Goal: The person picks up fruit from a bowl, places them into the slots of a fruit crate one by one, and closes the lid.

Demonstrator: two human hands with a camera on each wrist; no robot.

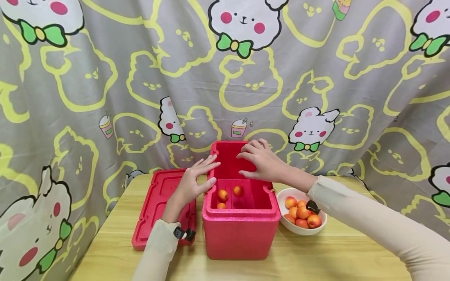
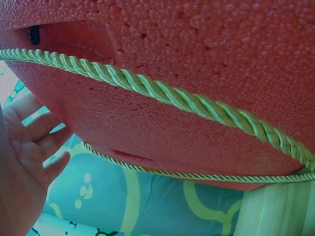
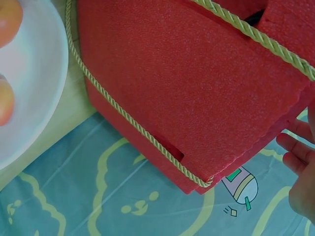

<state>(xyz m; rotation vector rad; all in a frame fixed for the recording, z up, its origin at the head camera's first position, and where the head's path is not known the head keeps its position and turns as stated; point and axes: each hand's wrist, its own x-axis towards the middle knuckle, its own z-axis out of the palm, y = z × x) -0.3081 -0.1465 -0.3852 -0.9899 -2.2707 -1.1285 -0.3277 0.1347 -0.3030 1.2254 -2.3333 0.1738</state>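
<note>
A red foam box (image 1: 242, 238) stands without its lid in the middle of the table, with three small orange-red fruits (image 1: 238, 191) visible inside. Beside its left rim is my left hand (image 1: 193, 180), fingers extended and fingertips right at the edge. My right hand (image 1: 261, 162) reaches over the far right rim, its fingers bent gently above the opening and nothing seen between them. In the left wrist view, a twisted gold cord (image 2: 197, 105) runs along the box side near the spread fingers. The right wrist view has another gold cord (image 3: 118, 105) across the box's opposite side.
The red lid (image 1: 151, 218) lies on the table to the left of the box. At the right, close to the box, a white bowl (image 1: 304, 231) holds several orange-red fruits (image 1: 303, 212). A grey patterned curtain (image 1: 197, 86) hangs behind the wooden table (image 1: 337, 249).
</note>
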